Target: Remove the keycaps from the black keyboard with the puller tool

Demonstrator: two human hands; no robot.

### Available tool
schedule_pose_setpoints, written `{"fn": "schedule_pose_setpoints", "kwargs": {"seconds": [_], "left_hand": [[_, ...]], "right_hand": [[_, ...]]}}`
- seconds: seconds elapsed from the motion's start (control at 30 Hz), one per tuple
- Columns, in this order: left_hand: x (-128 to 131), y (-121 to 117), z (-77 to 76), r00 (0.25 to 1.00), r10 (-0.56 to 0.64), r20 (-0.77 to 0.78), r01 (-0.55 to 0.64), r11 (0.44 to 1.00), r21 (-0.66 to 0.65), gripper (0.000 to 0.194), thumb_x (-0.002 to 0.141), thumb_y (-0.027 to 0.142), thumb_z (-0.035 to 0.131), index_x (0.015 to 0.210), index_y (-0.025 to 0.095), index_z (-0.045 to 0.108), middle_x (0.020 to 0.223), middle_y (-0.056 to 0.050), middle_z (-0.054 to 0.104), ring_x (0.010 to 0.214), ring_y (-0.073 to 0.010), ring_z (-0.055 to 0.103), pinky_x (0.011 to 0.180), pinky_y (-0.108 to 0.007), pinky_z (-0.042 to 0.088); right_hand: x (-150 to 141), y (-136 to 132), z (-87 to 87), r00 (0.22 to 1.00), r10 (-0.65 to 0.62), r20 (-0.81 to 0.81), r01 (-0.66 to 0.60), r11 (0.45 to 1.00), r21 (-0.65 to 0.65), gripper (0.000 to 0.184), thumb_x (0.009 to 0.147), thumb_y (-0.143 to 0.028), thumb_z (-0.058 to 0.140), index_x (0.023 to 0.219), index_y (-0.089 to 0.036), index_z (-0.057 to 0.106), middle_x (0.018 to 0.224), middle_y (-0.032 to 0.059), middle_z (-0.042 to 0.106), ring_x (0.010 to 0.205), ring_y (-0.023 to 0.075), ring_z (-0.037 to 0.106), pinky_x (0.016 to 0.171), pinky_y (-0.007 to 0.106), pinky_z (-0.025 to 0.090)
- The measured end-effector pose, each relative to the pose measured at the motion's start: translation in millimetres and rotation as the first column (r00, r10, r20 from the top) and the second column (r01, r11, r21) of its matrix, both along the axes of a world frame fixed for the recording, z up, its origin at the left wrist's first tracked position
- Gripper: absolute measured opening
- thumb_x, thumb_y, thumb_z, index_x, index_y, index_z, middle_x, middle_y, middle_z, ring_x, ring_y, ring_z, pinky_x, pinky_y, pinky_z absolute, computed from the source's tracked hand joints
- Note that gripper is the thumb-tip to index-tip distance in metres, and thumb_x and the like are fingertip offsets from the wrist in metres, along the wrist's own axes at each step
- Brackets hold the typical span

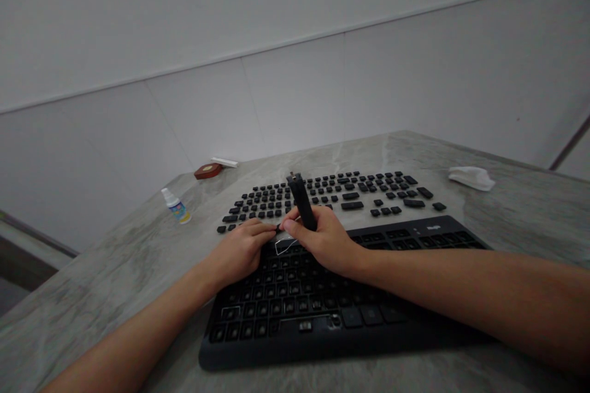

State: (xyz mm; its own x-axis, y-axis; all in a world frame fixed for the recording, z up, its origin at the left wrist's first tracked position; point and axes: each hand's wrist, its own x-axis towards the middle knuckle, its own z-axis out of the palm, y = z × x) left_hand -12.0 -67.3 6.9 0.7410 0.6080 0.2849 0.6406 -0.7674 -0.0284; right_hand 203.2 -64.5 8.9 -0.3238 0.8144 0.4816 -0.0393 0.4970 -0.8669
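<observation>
A black keyboard (258,344) lies before me, most of its keycaps off and its sockets showing; a few caps remain on the bottom row. My right hand (325,236) is closed round an upright black keycap puller (302,199), whose thin wire loop (283,245) points down over the keyboard's upper rows. Just left of it, my left hand (244,249) has its fingertips together at a small black keycap (278,228), close to the right fingertips. Behind the keyboard, loose keycaps (353,205) are spread on the table in rows.
The grey marbled table (133,264) meets a white wall at the back. A small spray bottle (176,206) stands at left, with a reddish-brown box (208,171) and a white strip (224,162) behind it. A white cloth or tissue (471,178) lies at right.
</observation>
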Motion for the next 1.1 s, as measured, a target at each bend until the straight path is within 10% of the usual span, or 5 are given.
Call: {"fn": "schedule_pose_setpoints", "kwargs": {"seconds": [1.1], "left_hand": [[0.1,-1.4,-2.7,0.995,-0.038,0.088,0.027,0.991,0.13,0.041,0.078,0.0,0.04,0.096,0.009,0.075,0.103,-0.014,0.074,0.088,-0.0252,0.074,0.079,-0.04,0.065]], "right_hand": [[-0.4,-0.5,1.5,1.0,-0.004,0.003,0.004,1.0,0.003,0.016,0.082,-0.028,0.06,0.073,-0.017,0.067,0.069,0.0012,0.064,0.066,0.0139,0.057,0.064,0.028,0.045]]}}
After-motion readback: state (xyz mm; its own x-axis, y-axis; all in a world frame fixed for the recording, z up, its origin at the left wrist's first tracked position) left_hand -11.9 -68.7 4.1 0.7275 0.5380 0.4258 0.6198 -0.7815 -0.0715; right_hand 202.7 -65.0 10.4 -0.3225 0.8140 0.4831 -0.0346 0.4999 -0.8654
